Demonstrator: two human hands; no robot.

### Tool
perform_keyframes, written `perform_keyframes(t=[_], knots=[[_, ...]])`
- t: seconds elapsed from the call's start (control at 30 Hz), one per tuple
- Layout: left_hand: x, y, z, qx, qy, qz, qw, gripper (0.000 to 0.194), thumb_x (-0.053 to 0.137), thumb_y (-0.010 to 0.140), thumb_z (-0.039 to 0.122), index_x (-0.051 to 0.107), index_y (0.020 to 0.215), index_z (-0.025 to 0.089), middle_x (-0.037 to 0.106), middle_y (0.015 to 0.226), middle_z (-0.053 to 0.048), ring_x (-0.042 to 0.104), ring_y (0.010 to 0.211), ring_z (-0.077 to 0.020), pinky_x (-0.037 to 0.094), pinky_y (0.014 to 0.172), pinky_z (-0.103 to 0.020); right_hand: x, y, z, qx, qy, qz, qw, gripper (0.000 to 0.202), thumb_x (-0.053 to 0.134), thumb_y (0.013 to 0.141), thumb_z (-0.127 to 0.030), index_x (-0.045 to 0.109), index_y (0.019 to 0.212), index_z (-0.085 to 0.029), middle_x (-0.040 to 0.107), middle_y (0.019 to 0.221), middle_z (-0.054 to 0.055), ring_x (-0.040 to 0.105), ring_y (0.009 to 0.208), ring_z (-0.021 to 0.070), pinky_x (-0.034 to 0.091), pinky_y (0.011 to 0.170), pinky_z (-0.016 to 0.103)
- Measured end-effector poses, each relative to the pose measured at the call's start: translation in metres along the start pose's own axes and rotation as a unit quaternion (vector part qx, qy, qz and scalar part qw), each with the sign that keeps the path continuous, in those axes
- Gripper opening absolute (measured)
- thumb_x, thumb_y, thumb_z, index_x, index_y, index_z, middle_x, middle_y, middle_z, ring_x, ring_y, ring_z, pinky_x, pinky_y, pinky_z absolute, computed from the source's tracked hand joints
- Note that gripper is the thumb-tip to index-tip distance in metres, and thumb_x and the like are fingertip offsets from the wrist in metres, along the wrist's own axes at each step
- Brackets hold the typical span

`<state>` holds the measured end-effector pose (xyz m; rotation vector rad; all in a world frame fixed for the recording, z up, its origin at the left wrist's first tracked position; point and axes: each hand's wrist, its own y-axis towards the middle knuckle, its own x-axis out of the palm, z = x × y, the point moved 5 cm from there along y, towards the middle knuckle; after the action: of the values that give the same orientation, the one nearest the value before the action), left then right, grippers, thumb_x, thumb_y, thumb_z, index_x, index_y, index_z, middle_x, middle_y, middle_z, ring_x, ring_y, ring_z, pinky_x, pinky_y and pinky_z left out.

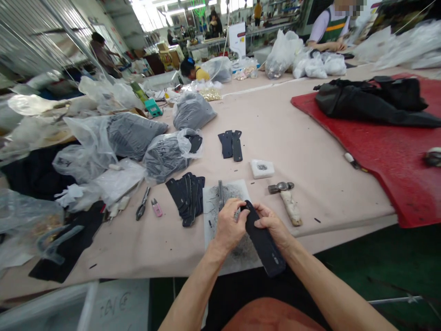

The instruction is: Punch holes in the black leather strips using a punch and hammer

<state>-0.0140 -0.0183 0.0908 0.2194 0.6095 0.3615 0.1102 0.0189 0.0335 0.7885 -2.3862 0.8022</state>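
Observation:
A long dark fabric strip (264, 243) with slots at its ends is held over the near edge of the table. My left hand (230, 223) pinches its upper end between thumb and fingers. Along the strip's right side, my right hand (272, 223) grips it with the thumb on top. Below my hands lies a pale board (212, 248) smudged with black marks. A metal punch (221, 195) rests on that board, just beyond my left hand. To the right lies a hammer (291, 207) with a wrapped pale handle. A fanned pile of similar dark strips (188, 197) sits left of the board.
Farther back are several more strips (230, 145) and a white block (262, 168). Pliers (142, 204) and pink thread snips (156, 208) lie left. Plastic bags of dark pieces (168, 154) crowd the left side. A red mat (375, 170) bears black fabric. Other people work beyond the table.

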Motion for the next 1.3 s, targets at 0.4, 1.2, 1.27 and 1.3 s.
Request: perform_keyframes(t=[0.4,1.2,1.27,1.3], knots=[[0.001,0.0,0.009,-0.025,-0.032,-0.033,0.999,0.012,0.055,0.086,0.015,0.066,0.085,0.02,0.069,0.091,-0.004,0.065,0.087,-0.0167,0.051,0.082,-0.03,0.005,-0.004,0.001,0.005,0.023,0.017,1.0,0.037,0.066,0.05,-0.013,0.056,0.085,-0.022,0.061,0.075,-0.005,0.051,0.058,0.0104,0.04,0.055,0.022],[0.023,-0.007,0.014,0.022,0.098,-0.053,0.994,0.016,0.046,0.09,0.014,0.059,0.083,0.02,0.062,0.082,-0.005,0.06,0.079,-0.0171,0.049,0.073,-0.029,-0.007,-0.011,-0.011,-0.101,-0.152,0.119,0.976,0.016,0.07,0.067,-0.03,0.061,0.076,-0.019,0.06,0.067,-0.003,0.049,0.059,0.0111,0.038,0.056,0.023],[0.022,-0.004,0.009,0.007,0.117,-0.036,0.992,0.015,0.047,0.089,0.015,0.059,0.082,0.02,0.062,0.08,-0.005,0.06,0.077,-0.0171,0.048,0.071,-0.029,-0.011,-0.011,-0.011,-0.121,-0.195,0.148,0.962,0.015,0.068,0.071,-0.032,0.06,0.072,-0.019,0.057,0.062,-0.004,0.047,0.056,0.0107,0.036,0.053,0.023],[0.018,-0.002,0.003,-0.014,0.123,-0.012,0.992,0.014,0.047,0.088,0.016,0.059,0.081,0.02,0.063,0.08,-0.005,0.06,0.076,-0.0172,0.048,0.071,-0.029,-0.015,-0.011,-0.01,-0.119,-0.198,0.168,0.958,0.017,0.068,0.072,-0.033,0.058,0.07,-0.02,0.055,0.059,-0.005,0.046,0.054,0.0105,0.035,0.05,0.023]])
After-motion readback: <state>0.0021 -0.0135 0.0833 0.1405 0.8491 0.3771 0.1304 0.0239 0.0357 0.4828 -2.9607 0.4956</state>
